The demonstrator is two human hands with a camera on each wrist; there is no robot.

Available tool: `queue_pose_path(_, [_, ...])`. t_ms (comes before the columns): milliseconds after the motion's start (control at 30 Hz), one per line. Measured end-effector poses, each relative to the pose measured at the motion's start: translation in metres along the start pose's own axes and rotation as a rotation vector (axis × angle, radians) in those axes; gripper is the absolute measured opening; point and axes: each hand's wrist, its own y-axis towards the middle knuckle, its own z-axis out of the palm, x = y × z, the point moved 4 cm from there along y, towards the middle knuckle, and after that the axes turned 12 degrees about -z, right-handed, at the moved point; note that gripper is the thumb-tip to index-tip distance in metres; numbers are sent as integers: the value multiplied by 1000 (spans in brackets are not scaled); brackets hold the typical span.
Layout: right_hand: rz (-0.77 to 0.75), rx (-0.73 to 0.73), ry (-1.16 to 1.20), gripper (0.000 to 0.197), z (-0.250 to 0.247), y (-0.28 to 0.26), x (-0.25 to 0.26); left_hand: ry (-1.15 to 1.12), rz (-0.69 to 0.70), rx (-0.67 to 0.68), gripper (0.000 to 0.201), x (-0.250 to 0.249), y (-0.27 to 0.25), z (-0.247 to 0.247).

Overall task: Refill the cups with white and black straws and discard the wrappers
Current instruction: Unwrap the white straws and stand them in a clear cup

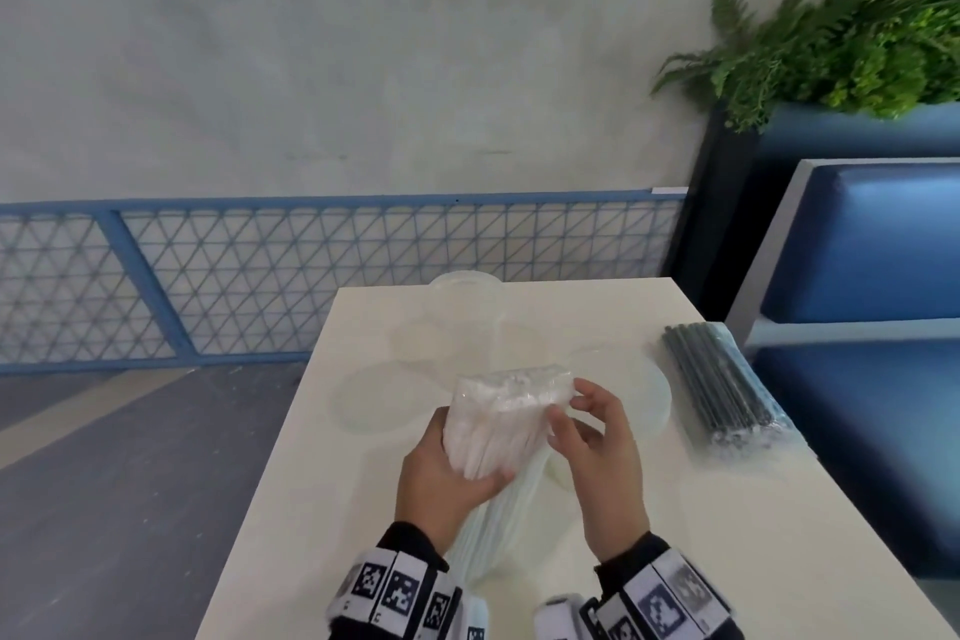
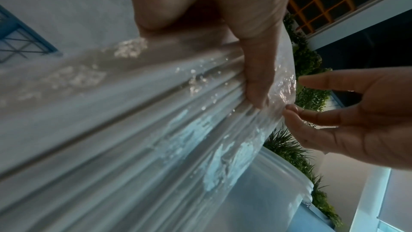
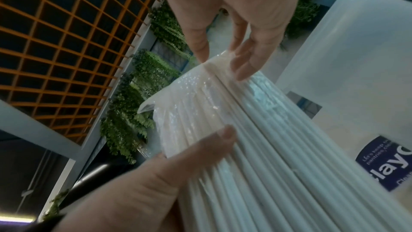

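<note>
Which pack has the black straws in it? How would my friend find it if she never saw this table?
Start at the white table and look along its right edge, next to the blue bench. There lies the pack of black straws, flat in clear plastic, with no hand on it. The only other pack is the white straws, held up mid-table by the left hand, right hand pinching its wrapper.

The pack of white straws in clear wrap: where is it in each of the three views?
Head: pack of white straws at lower centre, gripped by the left hand.
Left wrist: pack fills the frame diagonally.
Right wrist: pack runs from centre to lower right.
Shared landmark: right hand pinching the wrap at the pack's top end.
</note>
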Motion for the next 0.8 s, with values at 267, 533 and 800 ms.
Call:
queue_pose_path(267, [52, 66, 53, 24, 2, 21, -5, -20, -47, -37, 54, 9, 8, 9])
queue_pose_path(533, [120, 166, 86, 3, 5, 40, -12, 1, -74, -44, 57, 12, 14, 11])
queue_pose_path(800, [76, 230, 12, 8, 11, 42, -14, -10, -137, -84, 70, 24, 17, 9])
